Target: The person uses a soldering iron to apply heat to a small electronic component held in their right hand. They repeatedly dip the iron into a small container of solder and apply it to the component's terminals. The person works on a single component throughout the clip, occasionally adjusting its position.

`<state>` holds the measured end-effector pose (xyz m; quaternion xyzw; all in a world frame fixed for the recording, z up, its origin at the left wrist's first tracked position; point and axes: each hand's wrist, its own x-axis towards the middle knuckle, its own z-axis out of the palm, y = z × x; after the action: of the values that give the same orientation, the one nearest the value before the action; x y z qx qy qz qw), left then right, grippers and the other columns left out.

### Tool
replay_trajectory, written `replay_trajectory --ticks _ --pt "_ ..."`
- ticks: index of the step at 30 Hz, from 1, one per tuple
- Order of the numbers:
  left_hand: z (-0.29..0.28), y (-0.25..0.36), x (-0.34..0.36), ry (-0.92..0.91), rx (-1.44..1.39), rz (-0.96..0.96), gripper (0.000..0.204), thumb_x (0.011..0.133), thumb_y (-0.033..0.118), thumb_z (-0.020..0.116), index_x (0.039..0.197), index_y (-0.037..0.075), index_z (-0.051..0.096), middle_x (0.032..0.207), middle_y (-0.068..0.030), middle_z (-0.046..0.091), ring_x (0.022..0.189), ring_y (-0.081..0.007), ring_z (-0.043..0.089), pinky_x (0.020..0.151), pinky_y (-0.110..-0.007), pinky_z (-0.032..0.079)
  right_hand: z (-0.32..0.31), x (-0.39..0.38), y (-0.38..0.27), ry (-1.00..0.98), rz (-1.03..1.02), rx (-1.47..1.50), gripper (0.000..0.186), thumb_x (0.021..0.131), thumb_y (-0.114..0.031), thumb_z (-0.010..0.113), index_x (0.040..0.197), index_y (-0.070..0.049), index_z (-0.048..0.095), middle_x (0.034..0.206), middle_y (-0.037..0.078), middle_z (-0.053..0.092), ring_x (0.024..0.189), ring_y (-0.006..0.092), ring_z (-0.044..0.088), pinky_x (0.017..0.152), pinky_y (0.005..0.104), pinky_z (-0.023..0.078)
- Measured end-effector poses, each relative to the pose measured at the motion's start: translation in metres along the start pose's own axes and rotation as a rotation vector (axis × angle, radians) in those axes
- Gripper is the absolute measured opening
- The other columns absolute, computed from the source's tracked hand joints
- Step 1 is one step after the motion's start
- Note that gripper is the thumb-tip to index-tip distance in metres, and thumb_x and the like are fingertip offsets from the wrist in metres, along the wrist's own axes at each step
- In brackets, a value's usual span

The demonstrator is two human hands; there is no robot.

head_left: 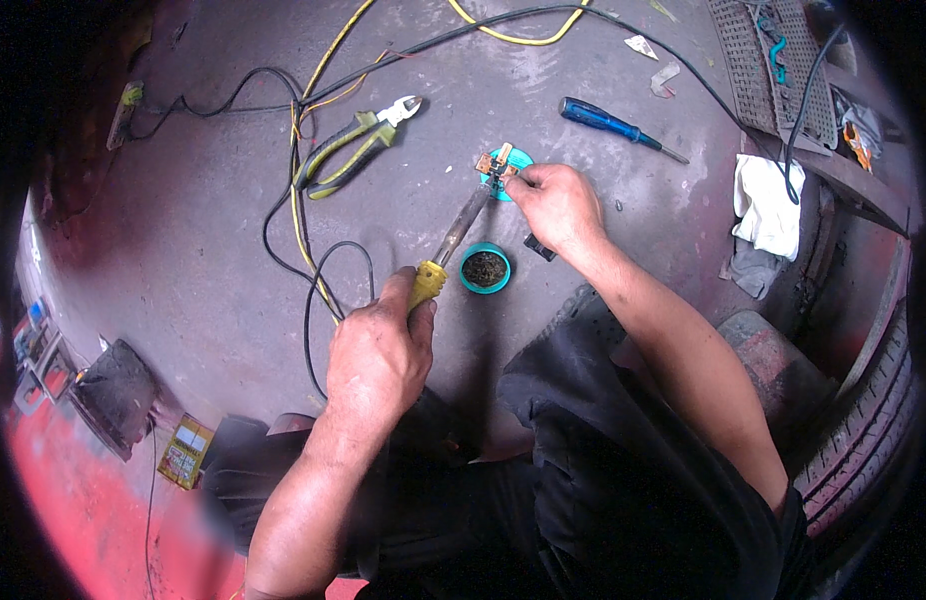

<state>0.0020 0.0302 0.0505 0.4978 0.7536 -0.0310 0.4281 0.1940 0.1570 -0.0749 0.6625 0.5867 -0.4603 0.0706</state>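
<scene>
My left hand (378, 355) is closed round the yellow handle of a soldering iron (453, 237), whose metal shaft slants up and away to the right. Its tip meets a small copper-coloured circuit board (488, 163) lying over a round teal lid (521, 158). From the right, my right hand (558, 205) pinches at the board's near right edge; its fingertips hide part of what they grip. Just nearer to me stands a small teal tin (485, 268) with dark, crusty contents. A small black piece (539, 247) lies partly under my right wrist.
Green-and-black cutting pliers (358, 148) lie at left beside tangled black and yellow cables (299, 180). A blue screwdriver (618, 124) rests at far right. Beyond it are a perforated grey rack (753, 70) and a white cloth (768, 205). A tyre (863, 430) stands at the right edge.
</scene>
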Motion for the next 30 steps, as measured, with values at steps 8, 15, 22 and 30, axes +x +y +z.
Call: replay_trajectory --ticks 8,15,22,30 --pt "0.0015 0.0008 0.0011 -0.011 -0.008 -0.041 0.038 0.101 0.024 0.063 0.133 0.004 0.059 0.087 -0.0294 0.072 0.087 -0.0488 0.072 0.08 -0.058 0.057 0.0031 0.0015 0.0047 0.02 -0.041 0.009 0.033 0.093 -0.039 0.069 0.089 -0.008 0.077 0.08 0.02 0.072 0.08 0.0417 0.071 0.074 0.0532 0.054" --pt "0.0048 -0.0022 0.0004 0.009 -0.022 -0.021 0.038 0.101 0.023 0.063 0.133 0.004 0.059 0.087 -0.0294 0.072 0.087 -0.0488 0.072 0.08 -0.058 0.057 0.004 0.0021 0.005 0.028 -0.046 -0.004 0.033 0.094 -0.04 0.068 0.092 -0.009 0.078 0.082 0.02 0.073 0.082 0.0411 0.072 0.075 0.0528 0.054" --pt "0.0045 -0.0014 -0.0001 0.003 -0.007 -0.021 0.039 0.1 0.023 0.063 0.134 0.004 0.059 0.087 -0.0291 0.072 0.086 -0.0486 0.072 0.08 -0.058 0.057 0.0025 0.001 0.0026 0.006 -0.015 0.005 0.032 0.094 -0.041 0.069 0.094 -0.01 0.079 0.083 0.019 0.073 0.083 0.0409 0.072 0.075 0.0523 0.054" --pt "0.0037 -0.0018 -0.0022 0.014 -0.009 -0.009 0.038 0.1 0.022 0.064 0.133 0.004 0.059 0.087 -0.0291 0.072 0.085 -0.0485 0.072 0.078 -0.057 0.057 0.0028 0.0001 0.0026 0.014 -0.042 0.005 0.033 0.095 -0.041 0.068 0.091 -0.009 0.077 0.082 0.02 0.073 0.081 0.0421 0.071 0.074 0.0533 0.054"
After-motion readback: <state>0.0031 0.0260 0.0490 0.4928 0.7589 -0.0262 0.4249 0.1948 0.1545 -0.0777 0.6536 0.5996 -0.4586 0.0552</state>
